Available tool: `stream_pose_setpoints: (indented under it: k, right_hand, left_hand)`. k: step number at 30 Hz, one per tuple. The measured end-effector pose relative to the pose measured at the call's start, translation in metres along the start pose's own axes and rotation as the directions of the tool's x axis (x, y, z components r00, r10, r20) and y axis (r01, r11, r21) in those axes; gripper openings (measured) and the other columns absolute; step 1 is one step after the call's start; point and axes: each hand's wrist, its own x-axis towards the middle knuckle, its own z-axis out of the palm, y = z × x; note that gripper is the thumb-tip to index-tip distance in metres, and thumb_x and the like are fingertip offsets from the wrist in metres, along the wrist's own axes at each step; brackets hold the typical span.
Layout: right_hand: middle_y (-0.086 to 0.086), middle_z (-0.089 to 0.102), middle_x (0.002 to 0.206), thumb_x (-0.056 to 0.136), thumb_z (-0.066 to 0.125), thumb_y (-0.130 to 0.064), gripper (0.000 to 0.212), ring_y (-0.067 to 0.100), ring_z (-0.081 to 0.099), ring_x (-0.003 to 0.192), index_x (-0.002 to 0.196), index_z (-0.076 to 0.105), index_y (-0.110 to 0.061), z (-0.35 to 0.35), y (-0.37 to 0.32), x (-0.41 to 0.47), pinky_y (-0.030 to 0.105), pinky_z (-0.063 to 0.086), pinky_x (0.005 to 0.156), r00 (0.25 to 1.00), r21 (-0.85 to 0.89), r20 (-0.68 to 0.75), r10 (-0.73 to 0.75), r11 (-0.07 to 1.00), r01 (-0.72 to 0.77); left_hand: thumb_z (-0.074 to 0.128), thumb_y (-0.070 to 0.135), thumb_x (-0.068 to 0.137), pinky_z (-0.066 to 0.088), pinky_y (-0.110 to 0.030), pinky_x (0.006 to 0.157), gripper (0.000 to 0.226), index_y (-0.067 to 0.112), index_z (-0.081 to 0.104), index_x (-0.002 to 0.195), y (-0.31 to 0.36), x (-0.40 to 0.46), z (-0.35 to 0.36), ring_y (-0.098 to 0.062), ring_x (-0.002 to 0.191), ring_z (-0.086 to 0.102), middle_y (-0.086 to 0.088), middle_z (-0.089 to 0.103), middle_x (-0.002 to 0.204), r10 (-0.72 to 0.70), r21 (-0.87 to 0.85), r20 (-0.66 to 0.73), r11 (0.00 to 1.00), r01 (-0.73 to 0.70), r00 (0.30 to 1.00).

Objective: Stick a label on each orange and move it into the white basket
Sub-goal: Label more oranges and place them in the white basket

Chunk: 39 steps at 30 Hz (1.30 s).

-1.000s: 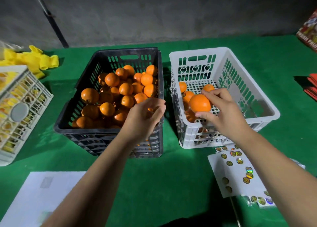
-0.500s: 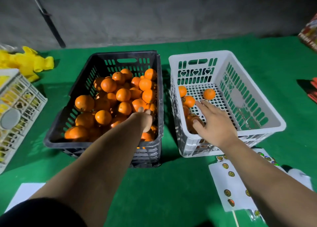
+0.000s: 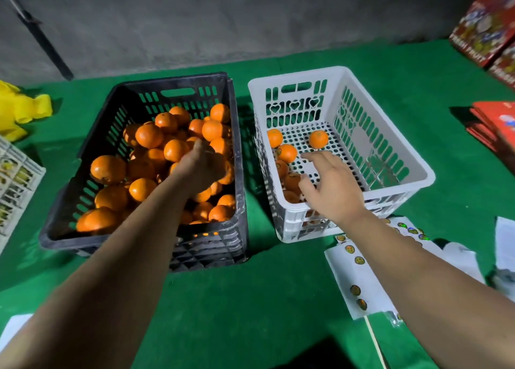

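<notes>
- Oranges (image 3: 149, 135), round, glossy and bright-skinned, heaped in the black slotted plastic crate (image 3: 119, 112) on the left half of the green felt-covered desk (image 3: 250, 299); too round to show any long axis, and stem ends point every which way.
- A few more oranges (image 3: 287, 153) down in the white perforated plastic basket (image 3: 390, 145), most bunched along its left wall, one orange (image 3: 318, 139) apart toward the far middle of the floor.
- White basket just right of the black crate, long sides running away from the viewer, a narrow strip of green between the two.
- Left hand (image 3: 202, 170) reached down into the black crate, on top of the pile near its right wall; fingers (image 3: 199, 148) curled downward among the fruit, but cannot tell whether closed round an orange.
- Right hand (image 3: 333, 187) above the near left part of the white basket, palm down, holding nothing; fingers (image 3: 315, 155) spread loosely and pointing toward the far left, thumb out over the bunched fruit.
- White backing sheet with small round gold stickers (image 3: 356, 279) flat on the desk, near the white basket's front right corner, partly under the right forearm.
- Yellow crumpled plastic item (image 3: 22, 109) at the far left edge; red printed cartons (image 3: 485, 25) at the far right.
</notes>
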Motion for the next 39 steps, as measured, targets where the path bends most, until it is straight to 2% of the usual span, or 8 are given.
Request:
stream_pose_setpoints:
  k: [3,8,10,14,19,28,34,39]
  right_hand:
    - [0.010,0.057,0.132,0.097,0.056,-0.022,0.039,0.029,0.050,0.127,0.134,0.062,-0.010,-0.001,0.011,-0.031,0.032,0.030,0.112,0.977,0.025,-0.195,-0.092,0.995,0.098]
    - [0.010,0.053,0.115,0.093,0.059,-0.027,0.029,0.034,0.051,0.110,0.116,0.067,-0.012,0.029,0.066,-0.149,0.042,0.035,0.094,0.981,-0.157,-0.188,0.047,0.985,-0.077]
    - [0.014,0.059,0.110,0.089,0.065,-0.018,0.026,0.041,0.057,0.098,0.112,0.069,-0.008,0.041,0.094,-0.177,0.046,0.042,0.085,0.978,-0.213,-0.050,0.204,0.954,-0.210]
    - [0.016,0.062,0.118,0.094,0.063,-0.015,0.042,0.040,0.056,0.107,0.136,0.062,-0.008,0.050,0.121,-0.188,0.045,0.049,0.086,0.857,-0.273,0.192,0.479,0.865,-0.422]
    - [0.003,0.058,0.131,0.106,0.043,-0.038,0.048,0.028,0.053,0.113,0.151,0.047,-0.023,0.054,0.130,-0.190,0.035,0.046,0.080,0.864,-0.473,0.277,0.420,0.842,-0.258]
    - [0.000,0.048,0.143,0.107,0.044,-0.035,0.057,0.024,0.050,0.129,0.162,0.028,-0.028,0.054,0.137,-0.183,0.033,0.049,0.089,0.808,-0.505,0.376,0.453,0.831,-0.231]
    - [0.004,0.050,0.124,0.102,0.053,-0.027,0.027,0.031,0.059,0.109,0.127,0.056,-0.018,0.045,0.133,-0.179,0.035,0.048,0.072,0.821,-0.416,0.338,0.460,0.856,-0.308]
    - [0.000,0.060,0.088,0.091,0.074,-0.006,0.017,0.021,0.060,0.078,0.087,0.063,-0.017,0.012,0.084,-0.173,0.032,0.045,0.066,0.949,0.095,0.052,0.312,0.944,-0.316]
  left_hand:
    - [0.077,0.042,0.086,0.053,-0.041,0.078,0.057,0.027,0.043,0.130,-0.020,-0.017,-0.011,-0.024,0.100,0.062,-0.002,0.062,0.120,0.349,0.162,-0.158,0.932,-0.325,0.924]
    - [0.081,0.045,0.082,0.052,-0.025,0.081,0.065,0.030,0.046,0.134,-0.044,-0.099,0.029,-0.012,0.106,0.060,0.013,0.053,0.128,0.680,0.152,-0.231,0.731,-0.665,0.695]
    - [0.080,0.046,0.083,0.049,-0.015,0.086,0.063,0.034,0.046,0.135,-0.048,-0.125,0.053,0.000,0.112,0.058,0.025,0.049,0.132,0.690,0.041,-0.168,0.719,-0.694,0.704]
    - [0.078,0.046,0.084,0.052,-0.040,0.101,0.059,0.035,0.047,0.133,-0.053,-0.152,0.089,-0.001,0.131,0.052,0.025,0.046,0.145,0.716,-0.021,-0.065,0.696,-0.718,0.695]
    - [0.076,0.053,0.085,0.052,-0.031,0.097,0.059,0.040,0.044,0.133,-0.063,-0.163,0.113,-0.001,0.122,0.056,0.023,0.049,0.144,0.652,-0.106,0.013,0.754,-0.648,0.758]
    - [0.080,0.054,0.079,0.040,-0.005,0.085,0.057,0.053,0.047,0.125,-0.088,-0.169,0.136,-0.002,0.105,0.059,0.028,0.057,0.122,0.473,-0.187,0.086,0.872,-0.452,0.877]
    - [0.078,0.059,0.077,0.043,-0.009,0.086,0.059,0.055,0.046,0.126,-0.090,-0.171,0.139,0.000,0.105,0.059,0.027,0.058,0.120,0.422,-0.206,0.114,0.896,-0.394,0.900]
    - [0.079,0.060,0.077,0.052,-0.029,0.094,0.061,0.053,0.047,0.128,-0.092,-0.171,0.140,-0.004,0.106,0.063,0.020,0.063,0.120,0.388,-0.260,0.117,0.900,-0.349,0.914]
